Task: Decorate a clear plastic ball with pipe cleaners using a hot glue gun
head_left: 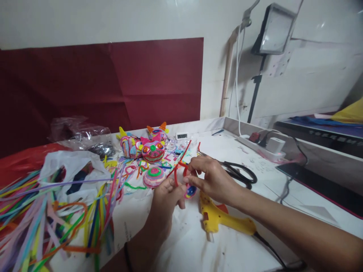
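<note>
Head view: the left hand and right hand each have their grip pinching a bent red pipe cleaner over the tabletop, left of black-handled scissors, with a yellow glue gun nearer, to the right.
</note>
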Demonstrator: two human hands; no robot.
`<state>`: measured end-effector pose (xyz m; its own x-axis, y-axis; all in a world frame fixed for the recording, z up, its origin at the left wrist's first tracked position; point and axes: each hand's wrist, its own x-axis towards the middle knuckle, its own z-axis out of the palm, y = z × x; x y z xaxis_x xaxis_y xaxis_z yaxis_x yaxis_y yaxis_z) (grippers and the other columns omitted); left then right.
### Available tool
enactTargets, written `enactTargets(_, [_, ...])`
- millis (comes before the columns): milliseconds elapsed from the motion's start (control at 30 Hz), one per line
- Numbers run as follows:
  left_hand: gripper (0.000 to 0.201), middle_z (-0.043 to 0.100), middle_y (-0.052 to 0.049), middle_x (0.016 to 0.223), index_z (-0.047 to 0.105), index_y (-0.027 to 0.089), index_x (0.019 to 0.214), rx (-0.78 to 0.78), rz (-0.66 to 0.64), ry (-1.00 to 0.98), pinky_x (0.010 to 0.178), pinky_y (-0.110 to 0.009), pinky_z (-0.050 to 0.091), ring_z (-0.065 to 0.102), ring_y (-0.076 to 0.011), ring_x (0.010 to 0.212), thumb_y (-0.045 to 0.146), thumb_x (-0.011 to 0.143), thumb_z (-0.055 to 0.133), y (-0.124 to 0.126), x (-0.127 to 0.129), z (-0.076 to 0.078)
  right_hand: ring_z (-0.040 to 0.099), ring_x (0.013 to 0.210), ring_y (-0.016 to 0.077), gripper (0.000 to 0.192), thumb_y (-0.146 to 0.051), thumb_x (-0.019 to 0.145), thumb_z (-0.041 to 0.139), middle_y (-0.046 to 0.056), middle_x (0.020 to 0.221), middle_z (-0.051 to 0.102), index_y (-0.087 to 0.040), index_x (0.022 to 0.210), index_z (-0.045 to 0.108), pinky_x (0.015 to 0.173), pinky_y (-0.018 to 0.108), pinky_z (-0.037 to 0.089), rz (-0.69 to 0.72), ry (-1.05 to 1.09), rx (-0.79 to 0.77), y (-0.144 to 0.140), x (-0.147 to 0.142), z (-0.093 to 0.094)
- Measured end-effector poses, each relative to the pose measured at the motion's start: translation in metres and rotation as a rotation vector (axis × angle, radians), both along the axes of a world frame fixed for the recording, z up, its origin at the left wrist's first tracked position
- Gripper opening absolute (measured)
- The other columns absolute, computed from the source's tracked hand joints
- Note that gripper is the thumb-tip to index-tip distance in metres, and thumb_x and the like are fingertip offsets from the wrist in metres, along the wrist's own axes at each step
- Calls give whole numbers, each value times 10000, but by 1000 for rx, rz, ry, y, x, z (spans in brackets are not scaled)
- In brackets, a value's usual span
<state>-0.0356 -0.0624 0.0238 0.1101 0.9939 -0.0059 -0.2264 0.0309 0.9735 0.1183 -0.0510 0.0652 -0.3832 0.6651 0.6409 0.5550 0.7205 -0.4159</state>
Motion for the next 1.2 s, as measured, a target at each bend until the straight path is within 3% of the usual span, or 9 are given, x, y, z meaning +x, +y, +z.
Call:
enactTargets(567, [194,431,71,324,481,183,570,55,39,171,429,-195,227,325,-47,341,285,637,632,3,-2,-1,526,636,136,133,-165,790,688,-3,643,585,-153,677,619,646,270,396,4,-107,-64,-2,1,15])
enactTargets(633, [196,426,72,317,475,186,555,40,48,182,413,-196,211,315,-45,325,282,612,636,3,-2,0,561,687,160,51,-194,807,669,25,717,628,-147,812,650,660,284,428,7,-110,-71,-2,7,19])
enactTargets(733, [202,423,73,316,473,187,551,28,37,180,409,-195,211,315,-44,322,286,600,643,1,-1,3,602,837,197,312,-175,819,646,83,947,676,-154,1126,595,741,316,462,96,-175,-9,-1,15,24])
enactTargets(800, [203,417,73,314,474,187,547,20,28,182,411,-193,216,316,-44,325,282,600,644,0,0,4,601,919,206,382,-124,839,606,101,1039,668,-164,1213,540,807,332,454,191,-290,61,0,19,28])
enactTargets(933, [187,410,76,313,481,184,544,10,21,193,408,-191,211,307,-41,324,261,605,641,-1,0,4,596,880,204,331,-85,867,559,95,957,678,-150,1190,526,782,330,436,232,-479,129,0,17,36])
enactTargets(1200, [193,408,69,296,495,182,522,20,31,180,397,-194,217,304,-46,310,265,585,657,0,0,1,571,798,182,120,-141,911,524,76,839,666,-149,979,622,715,300,413,306,-590,137,3,15,46])
